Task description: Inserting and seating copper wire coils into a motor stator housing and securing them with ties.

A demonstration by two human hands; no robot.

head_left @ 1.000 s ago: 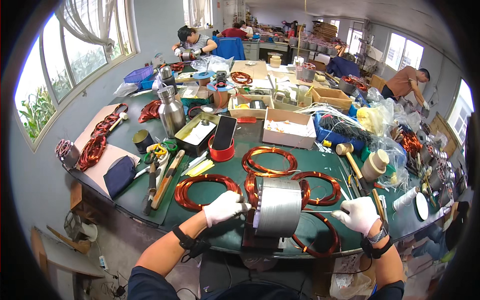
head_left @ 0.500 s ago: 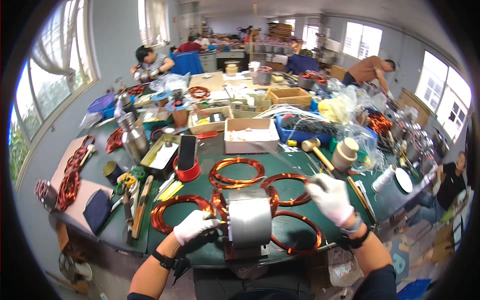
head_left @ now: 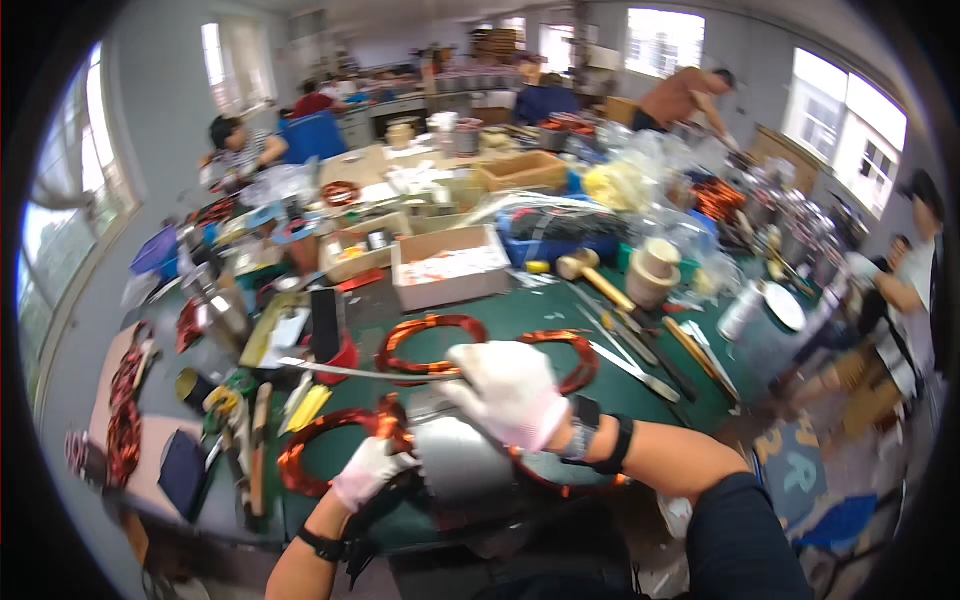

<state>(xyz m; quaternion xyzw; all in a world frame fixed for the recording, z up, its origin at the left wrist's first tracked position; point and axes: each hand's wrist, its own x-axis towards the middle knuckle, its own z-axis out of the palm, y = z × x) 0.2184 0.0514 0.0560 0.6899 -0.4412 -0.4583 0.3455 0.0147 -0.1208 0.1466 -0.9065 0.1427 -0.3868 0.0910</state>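
Observation:
A smooth grey metal cylinder, which looks like a stator core (head_left: 462, 465), lies on its side at the near edge of the bench. My left hand (head_left: 368, 474), in a white glove, is at its left end, fingers closed by a copper wire coil (head_left: 394, 425); what they pinch is hidden. Above the core, my gloved right hand (head_left: 512, 392) is closed on a long thin grey strip (head_left: 345, 371) that points left. Around the core lie more bundled copper coils: one at left (head_left: 300, 455), one behind (head_left: 400, 345) and one at right (head_left: 578, 360).
Beyond the coils stands a white box (head_left: 450, 290) of small pieces. A phone (head_left: 325, 325) leans in a red holder at left. Rightward lie a wooden mallet (head_left: 600, 280), a knife-like tool (head_left: 650, 382) and several long tools. Other people work farther off.
My right hand has swung left from the coils at right to above the core, with the thin strip in it. My left hand stays at the core's left end. The view has turned right.

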